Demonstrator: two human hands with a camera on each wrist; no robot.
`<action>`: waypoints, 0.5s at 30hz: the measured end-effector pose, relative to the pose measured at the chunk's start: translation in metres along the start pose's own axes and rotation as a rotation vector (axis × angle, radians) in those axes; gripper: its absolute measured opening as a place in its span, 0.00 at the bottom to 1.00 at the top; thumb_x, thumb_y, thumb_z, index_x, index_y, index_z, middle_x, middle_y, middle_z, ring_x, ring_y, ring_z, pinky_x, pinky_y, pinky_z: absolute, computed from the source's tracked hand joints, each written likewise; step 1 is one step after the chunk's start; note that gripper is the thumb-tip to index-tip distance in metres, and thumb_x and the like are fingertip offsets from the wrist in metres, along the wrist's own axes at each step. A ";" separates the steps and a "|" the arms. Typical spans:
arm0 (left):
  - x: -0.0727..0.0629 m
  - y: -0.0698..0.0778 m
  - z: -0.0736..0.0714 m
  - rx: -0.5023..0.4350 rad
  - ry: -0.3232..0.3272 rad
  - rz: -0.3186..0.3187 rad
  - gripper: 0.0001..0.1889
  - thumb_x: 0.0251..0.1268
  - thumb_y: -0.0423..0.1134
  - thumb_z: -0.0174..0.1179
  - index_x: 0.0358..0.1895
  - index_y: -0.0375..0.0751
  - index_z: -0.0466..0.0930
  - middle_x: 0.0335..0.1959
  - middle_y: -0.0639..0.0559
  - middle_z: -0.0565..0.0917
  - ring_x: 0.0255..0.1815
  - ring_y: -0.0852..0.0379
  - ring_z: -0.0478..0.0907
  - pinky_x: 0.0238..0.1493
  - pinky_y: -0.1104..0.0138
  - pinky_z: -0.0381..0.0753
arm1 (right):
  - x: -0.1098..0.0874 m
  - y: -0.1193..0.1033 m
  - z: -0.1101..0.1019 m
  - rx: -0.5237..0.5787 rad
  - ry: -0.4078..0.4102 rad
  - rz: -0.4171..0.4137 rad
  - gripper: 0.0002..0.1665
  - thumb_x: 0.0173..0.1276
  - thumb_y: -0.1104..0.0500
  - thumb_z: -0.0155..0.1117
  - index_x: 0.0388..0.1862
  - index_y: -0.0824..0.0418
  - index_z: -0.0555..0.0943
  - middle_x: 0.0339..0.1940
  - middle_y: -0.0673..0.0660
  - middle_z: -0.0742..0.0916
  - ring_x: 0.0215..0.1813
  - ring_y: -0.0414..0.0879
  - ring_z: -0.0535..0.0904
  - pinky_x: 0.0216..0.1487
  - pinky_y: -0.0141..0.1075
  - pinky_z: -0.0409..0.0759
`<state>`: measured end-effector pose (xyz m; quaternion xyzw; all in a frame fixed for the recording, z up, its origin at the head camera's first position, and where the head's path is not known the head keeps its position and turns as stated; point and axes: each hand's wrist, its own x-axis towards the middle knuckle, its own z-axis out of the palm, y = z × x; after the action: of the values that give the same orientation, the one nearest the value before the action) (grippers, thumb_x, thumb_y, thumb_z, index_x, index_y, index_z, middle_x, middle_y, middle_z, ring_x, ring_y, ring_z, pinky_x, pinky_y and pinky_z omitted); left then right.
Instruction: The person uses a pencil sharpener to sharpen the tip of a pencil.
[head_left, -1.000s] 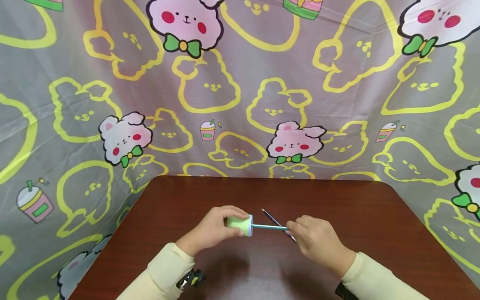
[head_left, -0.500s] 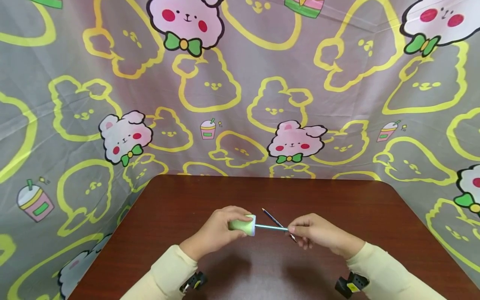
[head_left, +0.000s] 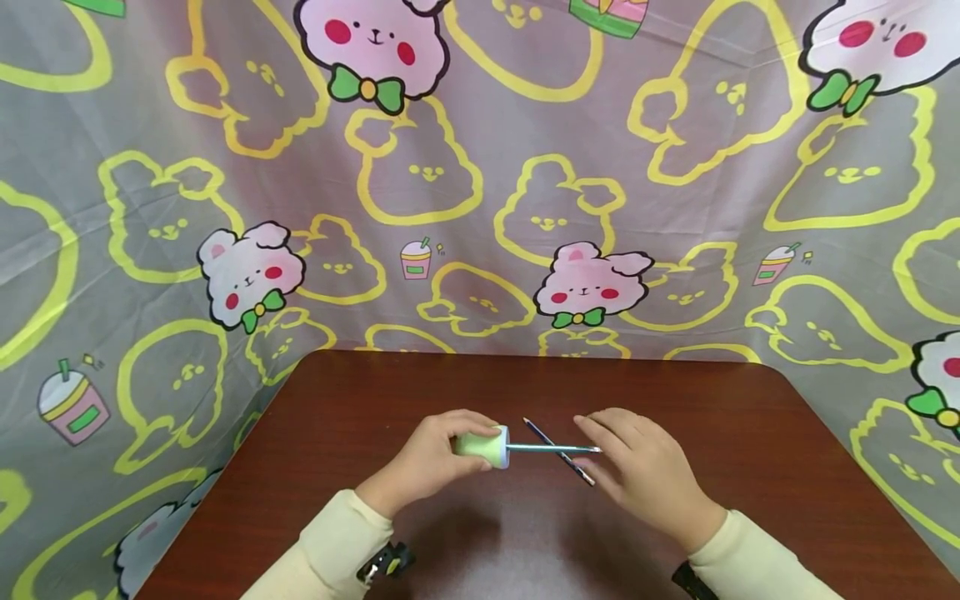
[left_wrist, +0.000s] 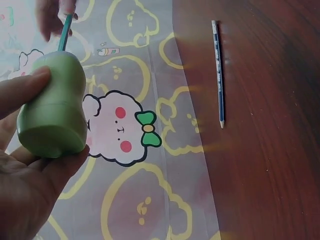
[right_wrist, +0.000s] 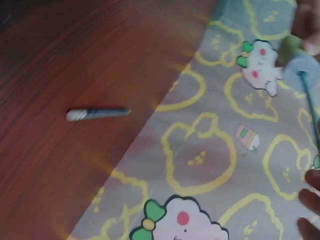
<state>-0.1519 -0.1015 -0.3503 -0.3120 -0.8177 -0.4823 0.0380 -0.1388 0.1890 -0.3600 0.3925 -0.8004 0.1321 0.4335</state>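
Observation:
My left hand (head_left: 420, 458) grips a green pencil sharpener (left_wrist: 57, 110) with a narrowed waist, thumb on one side and fingers round the other. Its pale blue end (right_wrist: 300, 71) faces right, above the table. From the hole in that end a teal pencil (head_left: 551, 448) sticks out level towards my right hand (head_left: 645, 467). The right thumb and fingers are spread apart around the pencil's far end, not pinching it. The pencil's other end is hidden inside the sharpener.
A dark blue patterned pencil (left_wrist: 218, 75) lies on the brown wooden table (head_left: 360, 400), beyond and below the held one. A grey cloth (head_left: 465, 192) with cartoon prints hangs round the table's back and sides.
The right hand pinched the teal pencil's end, turned over with it by half a second ago, and now has let go with fingers spread. The left hand keeps its grip almost in place.

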 end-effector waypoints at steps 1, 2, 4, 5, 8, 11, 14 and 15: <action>0.000 0.000 0.000 -0.004 0.000 -0.004 0.19 0.48 0.28 0.72 0.47 0.36 0.86 0.47 0.47 0.85 0.51 0.50 0.80 0.47 0.69 0.78 | 0.000 0.001 0.002 -0.027 0.045 -0.060 0.25 0.75 0.45 0.50 0.48 0.63 0.84 0.39 0.55 0.85 0.40 0.50 0.81 0.40 0.44 0.78; 0.000 0.000 0.000 -0.005 -0.002 -0.010 0.19 0.48 0.28 0.72 0.47 0.36 0.86 0.47 0.48 0.85 0.51 0.51 0.80 0.47 0.69 0.77 | 0.000 0.001 0.003 -0.051 0.088 -0.116 0.22 0.76 0.48 0.50 0.45 0.64 0.84 0.37 0.54 0.86 0.37 0.50 0.81 0.37 0.43 0.78; 0.000 0.000 -0.001 -0.005 -0.013 -0.022 0.19 0.47 0.29 0.72 0.47 0.37 0.86 0.47 0.48 0.85 0.51 0.52 0.80 0.46 0.68 0.77 | 0.000 0.002 0.005 -0.085 0.154 -0.212 0.19 0.76 0.54 0.51 0.40 0.65 0.85 0.31 0.54 0.85 0.31 0.49 0.80 0.31 0.41 0.77; 0.000 0.000 -0.001 -0.008 -0.023 -0.032 0.19 0.47 0.29 0.72 0.47 0.37 0.86 0.47 0.48 0.86 0.50 0.52 0.80 0.46 0.68 0.77 | 0.001 0.002 0.006 -0.093 0.171 -0.244 0.18 0.75 0.57 0.51 0.37 0.65 0.85 0.29 0.53 0.85 0.29 0.47 0.79 0.29 0.39 0.76; 0.000 0.001 -0.002 -0.017 -0.050 -0.056 0.18 0.47 0.29 0.72 0.47 0.37 0.86 0.47 0.48 0.86 0.49 0.53 0.80 0.44 0.68 0.77 | 0.003 -0.002 0.007 -0.081 0.208 -0.294 0.17 0.74 0.62 0.50 0.31 0.65 0.83 0.22 0.51 0.81 0.23 0.45 0.75 0.24 0.34 0.72; -0.001 0.002 -0.003 -0.029 -0.065 -0.055 0.18 0.48 0.29 0.72 0.46 0.36 0.86 0.47 0.47 0.85 0.49 0.52 0.80 0.43 0.69 0.78 | 0.001 -0.006 0.009 -0.050 0.187 -0.260 0.18 0.75 0.60 0.49 0.29 0.64 0.82 0.19 0.50 0.78 0.20 0.42 0.70 0.20 0.31 0.68; -0.001 0.003 -0.004 0.005 -0.067 -0.007 0.18 0.48 0.27 0.72 0.46 0.34 0.86 0.47 0.46 0.85 0.51 0.50 0.80 0.45 0.69 0.78 | -0.003 -0.008 0.009 0.054 0.043 -0.123 0.21 0.77 0.54 0.49 0.28 0.61 0.82 0.18 0.46 0.77 0.20 0.37 0.67 0.19 0.27 0.66; -0.001 0.004 -0.004 0.033 -0.066 0.016 0.17 0.49 0.27 0.71 0.46 0.34 0.86 0.48 0.46 0.85 0.51 0.49 0.80 0.45 0.69 0.78 | -0.003 -0.009 0.007 0.136 -0.052 -0.039 0.21 0.76 0.52 0.51 0.29 0.60 0.83 0.19 0.45 0.78 0.21 0.34 0.68 0.20 0.26 0.67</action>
<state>-0.1497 -0.1036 -0.3455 -0.3335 -0.8239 -0.4579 0.0199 -0.1350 0.1807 -0.3682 0.4397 -0.7927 0.1674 0.3876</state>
